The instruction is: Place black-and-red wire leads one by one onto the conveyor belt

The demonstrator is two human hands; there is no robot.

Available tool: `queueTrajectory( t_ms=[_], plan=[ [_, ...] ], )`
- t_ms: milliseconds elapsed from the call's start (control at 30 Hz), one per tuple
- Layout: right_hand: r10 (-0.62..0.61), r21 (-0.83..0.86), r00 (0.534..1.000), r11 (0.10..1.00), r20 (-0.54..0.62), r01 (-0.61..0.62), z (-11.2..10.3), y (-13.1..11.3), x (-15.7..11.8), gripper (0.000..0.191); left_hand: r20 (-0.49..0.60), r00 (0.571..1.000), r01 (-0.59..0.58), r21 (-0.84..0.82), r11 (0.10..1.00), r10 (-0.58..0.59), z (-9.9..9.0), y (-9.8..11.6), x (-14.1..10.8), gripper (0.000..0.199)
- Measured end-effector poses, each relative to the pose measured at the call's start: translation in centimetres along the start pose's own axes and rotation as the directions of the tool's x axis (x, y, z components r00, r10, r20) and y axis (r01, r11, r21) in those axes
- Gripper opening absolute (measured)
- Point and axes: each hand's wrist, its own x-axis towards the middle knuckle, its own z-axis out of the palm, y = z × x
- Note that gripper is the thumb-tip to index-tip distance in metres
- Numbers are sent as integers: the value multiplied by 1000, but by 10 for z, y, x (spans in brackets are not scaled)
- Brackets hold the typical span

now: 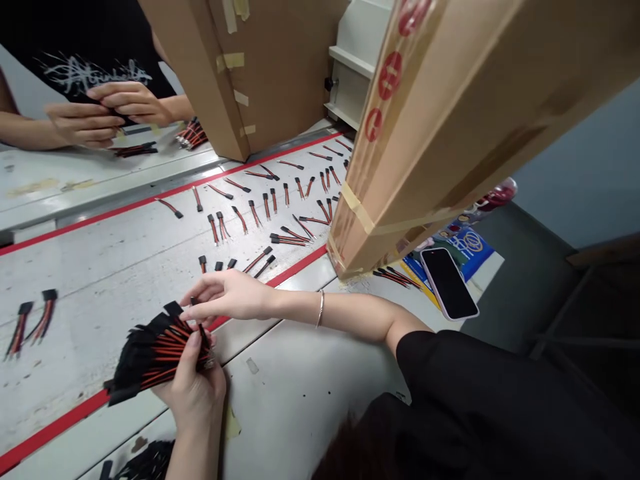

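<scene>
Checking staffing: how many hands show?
4: the left hand holding the cable bundle, the right hand at its top; a co-worker's right hand and co-worker's left hand, upper left.

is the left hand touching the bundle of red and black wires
Touching. The head view shows the left hand wrapped around the bundle of wires, its thumb lying directly across them.
</scene>
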Motion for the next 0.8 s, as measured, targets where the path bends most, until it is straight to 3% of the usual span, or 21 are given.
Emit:
queueTrajectory(
  t_ms=[67,167,233,400,800],
  plan=[
    [46,116,998,992,34,-50,-1,1,0,26,-127,992,-33,-107,994,19,6,-2,-3,36],
    [91,170,991,980,94,-106,-1,0,-8,35,-205,979,-34,-128,991,7,9,-8,-12,35],
    [96,135,992,985,87,-107,-3,0,-13,36,-199,980,4,-130,992,-30,5,-13,-16,38],
    [15,24,997,1000,82,-17,-7,4,-17,21,-197,980,33,50,998,-22,-9,-23,-27,35],
    [-16,-20,998,1000,64,18,-8,2,-22,20,-94,995,56,218,974,-36,-9,-10,-38,24]
  ],
)
